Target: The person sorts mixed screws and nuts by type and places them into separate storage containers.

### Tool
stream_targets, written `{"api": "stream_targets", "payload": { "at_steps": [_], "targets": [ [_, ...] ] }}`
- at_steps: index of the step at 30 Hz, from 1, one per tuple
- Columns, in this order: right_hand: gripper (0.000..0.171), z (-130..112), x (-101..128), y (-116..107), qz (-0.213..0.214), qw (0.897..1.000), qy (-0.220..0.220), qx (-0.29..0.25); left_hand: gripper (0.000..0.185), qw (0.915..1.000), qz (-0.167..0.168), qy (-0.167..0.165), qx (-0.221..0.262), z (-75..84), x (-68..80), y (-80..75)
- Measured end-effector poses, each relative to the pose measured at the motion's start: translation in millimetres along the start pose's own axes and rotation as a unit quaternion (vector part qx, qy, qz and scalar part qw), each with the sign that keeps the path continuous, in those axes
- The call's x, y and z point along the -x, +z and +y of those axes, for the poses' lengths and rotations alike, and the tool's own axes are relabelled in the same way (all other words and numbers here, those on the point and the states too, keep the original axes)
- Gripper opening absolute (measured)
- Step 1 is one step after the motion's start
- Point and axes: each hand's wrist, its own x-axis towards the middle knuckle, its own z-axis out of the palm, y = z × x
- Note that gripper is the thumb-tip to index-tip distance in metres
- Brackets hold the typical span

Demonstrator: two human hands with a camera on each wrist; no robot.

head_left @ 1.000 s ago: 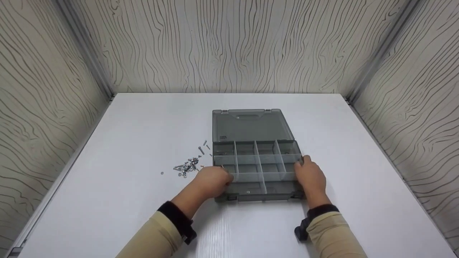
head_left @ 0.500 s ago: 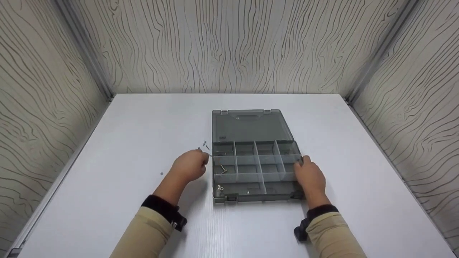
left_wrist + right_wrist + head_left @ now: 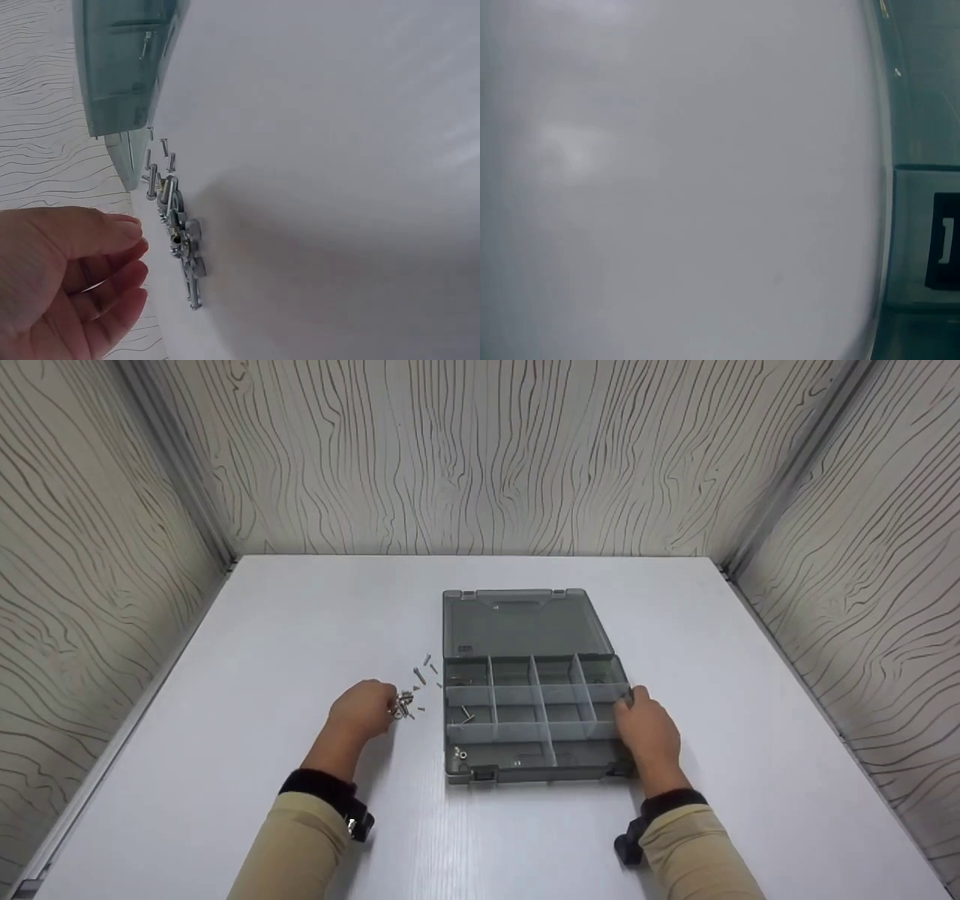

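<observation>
A grey see-through compartment box lies with its lid laid back on the table. My right hand grips its right side, thumb over the rim; in the right wrist view only the box's edge shows, not the hand. To the left of the box, my left hand hovers by a pile of screws and nuts. In the left wrist view its fingers are loosely bent beside the pile, with nothing seen between them. A few screws lie in the left middle compartment, and nuts in the front left one.
Several loose screws are scattered between the pile and the box's back left corner. The white table is bounded by wood-grain panels behind and at both sides.
My left hand has left the box's left side, passed over the screws and moved left to the pile. Screws and nuts it covered in the box now show. My right hand stays put.
</observation>
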Motion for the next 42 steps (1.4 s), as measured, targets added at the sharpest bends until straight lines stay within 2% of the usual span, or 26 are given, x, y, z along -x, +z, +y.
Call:
{"api": "stream_targets", "payload": {
  "at_steps": [7, 12, 27, 38, 42],
  "targets": [
    [0.049, 0, 1, 0, -0.005, 1.000, -0.003, -0.002, 0.009, 0.9992, 0.010, 0.015, -0.037, 2.2, 0.0, 8.0],
    [0.048, 0, 1, 0, -0.001, 1.000, -0.006, -0.001, 0.006, 0.9987, 0.022, 0.007, -0.046, 4.1, -1.2, 13.4],
    [0.052, 3, 0, 1, -0.004, 1.000, -0.007, -0.004, 0.016, 0.9984, 0.018, -0.025, -0.048, 10.2, -7.1, 23.0],
    [0.052, 1, 0, -1, -0.010, 1.000, -0.006, -0.004, 0.022, 0.9991, 0.010, -0.028, -0.031, 11.1, -6.1, 21.5],
    [0.051, 1, -1, 0, -0.010, 1.000, -0.007, -0.003, 0.025, 0.9997, 0.003, -0.015, -0.019, 9.2, -5.5, 20.7]
  ]
}}
